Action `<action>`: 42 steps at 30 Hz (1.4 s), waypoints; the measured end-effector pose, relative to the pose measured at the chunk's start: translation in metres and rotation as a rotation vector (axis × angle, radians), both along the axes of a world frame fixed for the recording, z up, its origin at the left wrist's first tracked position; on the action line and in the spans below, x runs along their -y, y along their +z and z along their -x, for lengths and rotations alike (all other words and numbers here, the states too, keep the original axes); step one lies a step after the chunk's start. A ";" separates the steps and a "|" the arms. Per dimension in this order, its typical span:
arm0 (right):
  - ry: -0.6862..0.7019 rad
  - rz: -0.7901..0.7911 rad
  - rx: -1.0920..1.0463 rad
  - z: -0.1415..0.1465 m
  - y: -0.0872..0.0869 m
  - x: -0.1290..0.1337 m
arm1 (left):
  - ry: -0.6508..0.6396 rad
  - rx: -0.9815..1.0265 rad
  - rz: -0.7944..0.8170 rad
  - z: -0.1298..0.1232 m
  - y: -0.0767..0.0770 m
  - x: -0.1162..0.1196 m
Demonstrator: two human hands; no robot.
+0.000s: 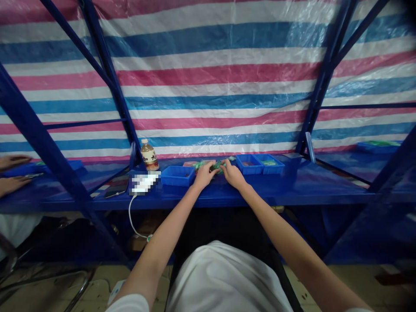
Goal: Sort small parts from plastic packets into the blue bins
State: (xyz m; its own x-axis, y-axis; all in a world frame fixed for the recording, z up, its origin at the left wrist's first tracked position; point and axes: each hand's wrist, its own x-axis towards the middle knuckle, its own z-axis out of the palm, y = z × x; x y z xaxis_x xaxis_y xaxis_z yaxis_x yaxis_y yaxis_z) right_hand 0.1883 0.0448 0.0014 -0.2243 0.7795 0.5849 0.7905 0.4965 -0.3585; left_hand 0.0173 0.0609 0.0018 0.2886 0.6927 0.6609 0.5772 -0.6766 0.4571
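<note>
A crumpled green plastic bundle [208, 166] lies on the blue steel shelf [227, 196], near its far side. My left hand [204, 175] and my right hand [233, 174] both reach it from the front, their fingers pinching it from either side. A small blue plastic bin [177, 175] stands just left of my left hand. Two more blue bins [249, 164] [269, 164] stand side by side to the right of my right hand, holding small items that are hard to make out.
A plastic drink bottle [150, 156], a blurred white object [144, 182] with a white cable [131, 211], and a phone [116, 187] sit left on the shelf. A co-worker's hands [13, 172] rest far left. Blue uprights [107, 73] and a striped tarp [208, 82] stand behind.
</note>
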 end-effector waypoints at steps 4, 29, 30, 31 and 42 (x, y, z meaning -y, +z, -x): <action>0.153 -0.053 -0.008 -0.003 0.003 0.005 | 0.026 -0.082 -0.110 0.005 0.002 0.007; 0.129 -0.177 0.071 -0.006 0.006 0.017 | 0.132 -0.315 -0.144 0.007 -0.004 0.009; 0.137 -0.192 0.070 -0.006 0.005 0.018 | 0.112 -0.319 -0.141 0.006 -0.004 0.009; 0.152 -0.205 0.073 -0.007 0.005 0.018 | 0.089 -0.323 -0.141 0.006 -0.005 0.010; -0.273 -0.468 -0.101 -0.095 0.011 0.015 | 0.167 -0.378 -0.255 0.006 0.001 0.039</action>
